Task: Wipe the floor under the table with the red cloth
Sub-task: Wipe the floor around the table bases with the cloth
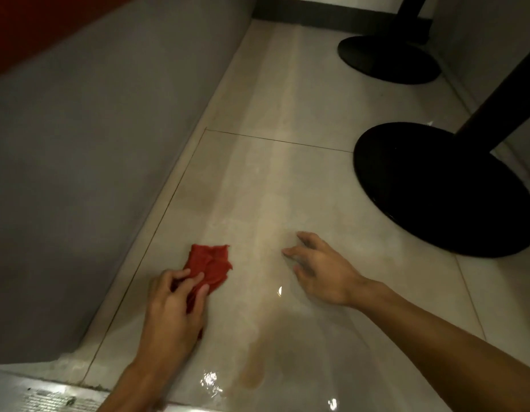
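The red cloth lies crumpled on the glossy beige tiled floor, near the grey wall on the left. My left hand grips the cloth's near end, fingers curled over the fabric, and holds it against the tile. My right hand is to the right of the cloth, apart from it, with its fingers spread and the fingertips touching the floor.
A grey wall panel runs along the left. Two black round table bases stand on the right, a near one and a far one, each with a black post. A brownish stain marks the floor near me.
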`<state>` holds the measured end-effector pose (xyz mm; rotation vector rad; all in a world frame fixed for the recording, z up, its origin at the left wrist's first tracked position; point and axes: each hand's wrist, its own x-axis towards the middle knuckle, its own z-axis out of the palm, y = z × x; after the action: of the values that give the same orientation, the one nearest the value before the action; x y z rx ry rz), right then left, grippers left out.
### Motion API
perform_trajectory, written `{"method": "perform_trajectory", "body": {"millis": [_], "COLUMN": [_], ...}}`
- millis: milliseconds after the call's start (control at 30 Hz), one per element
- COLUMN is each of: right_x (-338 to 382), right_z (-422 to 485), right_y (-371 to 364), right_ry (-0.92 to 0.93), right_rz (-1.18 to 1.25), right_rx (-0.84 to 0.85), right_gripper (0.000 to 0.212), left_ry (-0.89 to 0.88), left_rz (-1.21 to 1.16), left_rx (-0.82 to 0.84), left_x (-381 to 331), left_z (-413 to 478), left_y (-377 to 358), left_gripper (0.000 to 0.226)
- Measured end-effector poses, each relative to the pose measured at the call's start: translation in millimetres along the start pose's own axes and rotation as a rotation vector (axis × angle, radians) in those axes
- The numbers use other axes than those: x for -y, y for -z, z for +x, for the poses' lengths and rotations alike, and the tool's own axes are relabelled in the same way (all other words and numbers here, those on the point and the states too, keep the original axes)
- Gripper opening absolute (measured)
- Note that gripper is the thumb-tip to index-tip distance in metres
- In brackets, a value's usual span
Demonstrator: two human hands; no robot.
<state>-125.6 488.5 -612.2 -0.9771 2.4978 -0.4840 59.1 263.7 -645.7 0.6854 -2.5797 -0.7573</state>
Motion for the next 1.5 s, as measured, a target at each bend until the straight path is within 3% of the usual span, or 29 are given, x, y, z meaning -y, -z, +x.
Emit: {"method": "perform_trajectory", "body": {"millis": [167,267,400,500,567,800,1000,1133,1500], "right_x": [-28,-63,-123,-164,-182,-204,-207,-208,-213], "right_z": [-18,-46,-62,-57,-51,-57,-62,-64,-67], "right_y": [81,133,151,125,102,77,80,82,91], "right_ry": [0.015,-0.112,-0.339,-0.544,-0.587,-0.488,-0.450,-0.452,-0.453], "right_rz": [-0.196,-0.328,-0.233,-0.080,-0.054,-0.164,-0.164,-0.135,-0.009], "right_rx": [0.146,0.154,0.020,-0.126,-0.188,-0.321,-0.356,-0.362,-0.344], "right_gripper": [0.033,0.029,0.035,0.051,0.053,0.045,0.053,0.059,0.067], "left_ry": [0.027,0.038,-0.019,-0.029,-0.072,-0.334,-0.252,-0.171,-0.377], "left_rz": [-0.009,-0.020,0.001,0.035,0.036,-0.049,-0.025,-0.031,-0.160], "left_rx": [0.027,0.064,0.089,0.102,0.111,0.244,0.133,0.162,0.335], "left_x": [-37,-68,-99,-122,-140,-193,-160,-178,-265], "left_z": [54,70,86,100,105,76,106,140,109], "left_y": [-36,-56,-79,-102,-116,-146,-143,-164,-210], "left_gripper": [0.026,0.033,0.041,0.038,0.037,0.033,0.030,0.033,0.025]}}
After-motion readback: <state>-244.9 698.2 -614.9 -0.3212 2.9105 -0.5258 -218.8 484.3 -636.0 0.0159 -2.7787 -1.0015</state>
